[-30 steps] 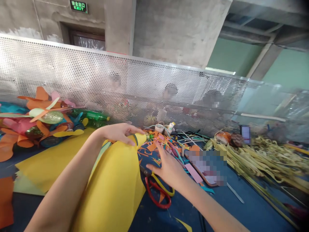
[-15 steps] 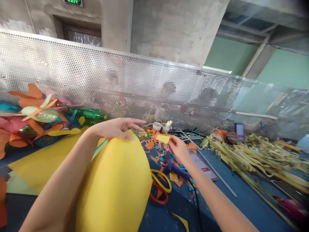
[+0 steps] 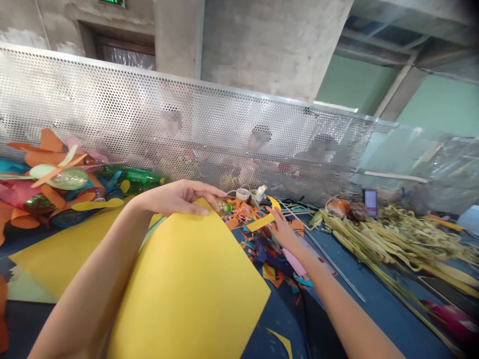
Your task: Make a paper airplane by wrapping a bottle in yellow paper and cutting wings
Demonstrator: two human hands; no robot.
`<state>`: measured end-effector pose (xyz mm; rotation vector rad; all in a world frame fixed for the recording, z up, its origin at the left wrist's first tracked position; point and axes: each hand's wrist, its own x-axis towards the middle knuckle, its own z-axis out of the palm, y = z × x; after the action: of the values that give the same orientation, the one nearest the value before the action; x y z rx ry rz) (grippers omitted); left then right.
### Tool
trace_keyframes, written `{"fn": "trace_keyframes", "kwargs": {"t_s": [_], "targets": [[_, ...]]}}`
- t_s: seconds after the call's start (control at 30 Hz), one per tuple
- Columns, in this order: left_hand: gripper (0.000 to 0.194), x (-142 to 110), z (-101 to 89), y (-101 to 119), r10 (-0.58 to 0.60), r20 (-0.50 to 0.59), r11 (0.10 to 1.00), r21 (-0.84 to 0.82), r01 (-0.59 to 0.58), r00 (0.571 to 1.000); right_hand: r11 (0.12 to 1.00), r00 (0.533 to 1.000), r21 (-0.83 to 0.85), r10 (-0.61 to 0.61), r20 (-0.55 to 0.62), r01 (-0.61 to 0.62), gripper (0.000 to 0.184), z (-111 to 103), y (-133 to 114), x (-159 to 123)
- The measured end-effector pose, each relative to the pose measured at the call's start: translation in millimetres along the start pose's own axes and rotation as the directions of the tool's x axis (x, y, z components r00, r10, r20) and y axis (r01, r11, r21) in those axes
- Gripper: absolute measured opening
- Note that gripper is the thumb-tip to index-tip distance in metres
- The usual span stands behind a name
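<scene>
My left hand [image 3: 187, 198] grips the top of a large yellow paper sheet [image 3: 187, 279], with the thumb on its near face and the other fingers reaching past the edge. The sheet stands up from the table and bows slightly. To the right of it, my right hand [image 3: 283, 230] pinches a narrow yellow paper strip [image 3: 261, 222]. A curved yellow end [image 3: 274, 203] shows above the fingers; I cannot tell whether it belongs to the same strip. Below this hand lie a dark blue tool [image 3: 266, 253] and many coloured paper scraps [image 3: 243, 212].
Bottles with paper petals [image 3: 63, 179] are heaped at the left, beside more yellow paper [image 3: 56, 244]. Pale dried leaves [image 3: 359, 239] spread across the right, near a thin rod [image 3: 337, 264]. A perforated metal screen [image 3: 224, 119] borders the table; people sit behind it.
The big sheet's right corner has swung out to the right, covering the red- and yellow-handled scissors. My right hand has moved slightly right and down, and its yellow piece now looks longer and bent.
</scene>
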<state>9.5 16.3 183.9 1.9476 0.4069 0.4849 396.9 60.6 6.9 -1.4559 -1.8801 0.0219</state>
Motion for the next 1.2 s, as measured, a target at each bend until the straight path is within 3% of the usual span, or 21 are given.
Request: {"fn": "trace_keyframes", "kwargs": {"t_s": [0.2, 0.47, 0.7, 0.97, 1.2], "targets": [[0.046, -1, -1.2, -2, 0.015, -0.021, 1.0, 0.012, -0.014, 1.0, 0.996, 0.997, -0.089, 0.026, -0.069, -0.032, 0.061, 3, 7, 3], [0.048, -3, -2.3, -1, 0.021, -0.016, 0.999, 0.027, -0.021, 1.0, 0.961, 0.993, -0.252, 0.119, 0.0, -0.115, 0.027, -7, 3, -2], [0.049, -7, -7.0, -1, 0.033, -0.043, 0.996, 0.082, -0.03, 0.999, 0.907, 0.969, -0.344, 0.243, -0.042, -0.242, 0.023, -18, -1, 33], [0.05, -5, -8.5, -2, -0.01, 0.042, 0.99, 0.14, 0.004, 0.999, 0.903, 0.957, -0.361, 0.278, 0.08, -0.232, 0.029, 5, 6, 67], [0.05, -4, -7.5, -3, -0.024, 0.031, 0.989, 0.147, 0.019, 0.999, 0.893, 0.958, -0.378, 0.284, 0.047, -0.246, 0.03, 19, 18, 74]]}}
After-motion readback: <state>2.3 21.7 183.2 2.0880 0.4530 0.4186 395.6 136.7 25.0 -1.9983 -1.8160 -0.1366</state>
